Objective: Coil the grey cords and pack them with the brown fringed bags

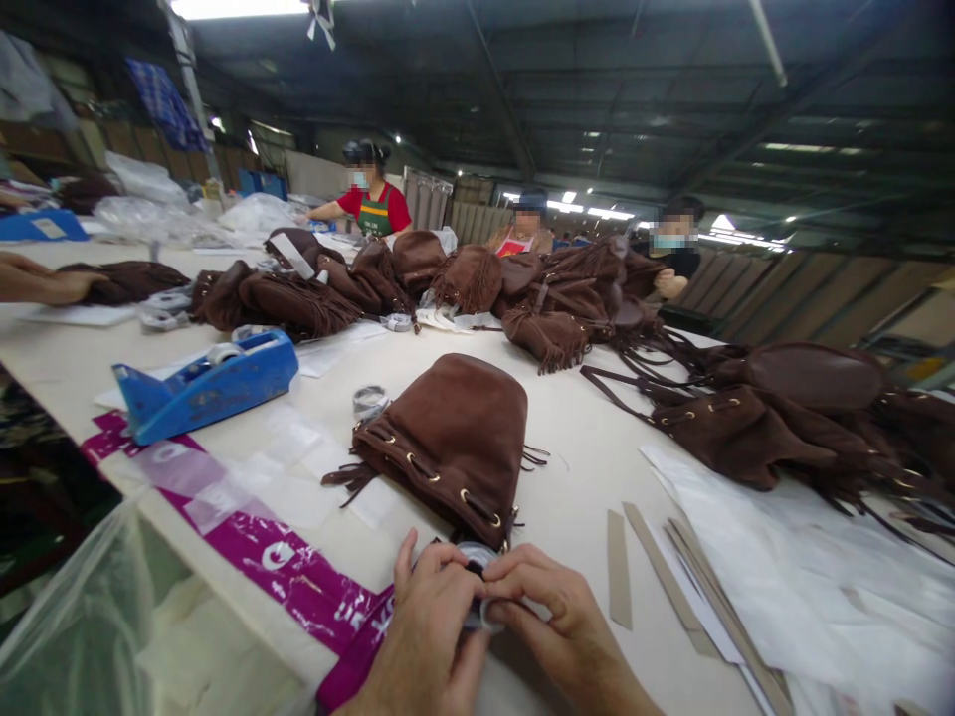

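Observation:
At the table's near edge, my left hand (pixel 437 622) and my right hand (pixel 548 617) come together with bent fingers. Both grip a small coiled bundle in pale grey wrapping (pixel 476 557), dark in its middle and partly covered by the fingers. Just beyond them lies a brown drawstring bag (pixel 467 428), its gold-eyeleted opening towards me and its tassels spread out at the sides. Whether the bundle is joined to the bag is hidden. Beside the bag sits a similar grey-wrapped coil (pixel 371 402).
A blue tape dispenser (pixel 213 383) stands at left, near purple printed tape (pixel 276 552) along the edge. More brown bags (pixel 298 298) are heaped across the back and right (pixel 753 428). Cardboard strips (pixel 619 567) and white sheets (pixel 836 587) lie at right. Several people work around the table.

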`<state>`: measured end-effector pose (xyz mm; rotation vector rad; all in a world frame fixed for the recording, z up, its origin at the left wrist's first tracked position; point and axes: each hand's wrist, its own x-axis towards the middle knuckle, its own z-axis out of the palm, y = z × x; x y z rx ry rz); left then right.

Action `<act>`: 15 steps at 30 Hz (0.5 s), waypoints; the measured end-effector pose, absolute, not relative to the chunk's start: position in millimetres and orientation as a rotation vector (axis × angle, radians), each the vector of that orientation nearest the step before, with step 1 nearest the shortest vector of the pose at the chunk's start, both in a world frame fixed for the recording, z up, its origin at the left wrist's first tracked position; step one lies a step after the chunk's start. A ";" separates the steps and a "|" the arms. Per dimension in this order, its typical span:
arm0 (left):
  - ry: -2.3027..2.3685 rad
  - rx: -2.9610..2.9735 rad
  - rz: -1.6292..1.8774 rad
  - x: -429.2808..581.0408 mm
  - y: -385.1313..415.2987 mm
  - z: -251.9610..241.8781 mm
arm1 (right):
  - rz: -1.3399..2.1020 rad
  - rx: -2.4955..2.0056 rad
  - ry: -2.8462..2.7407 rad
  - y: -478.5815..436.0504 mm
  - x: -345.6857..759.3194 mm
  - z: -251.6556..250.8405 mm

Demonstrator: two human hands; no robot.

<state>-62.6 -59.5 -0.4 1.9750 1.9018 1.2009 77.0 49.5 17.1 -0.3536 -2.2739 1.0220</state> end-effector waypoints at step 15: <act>1.921 1.646 1.222 -61.6 -56.5 4.9 | 0.870 -0.257 -2.358 45.1 77.9 17.8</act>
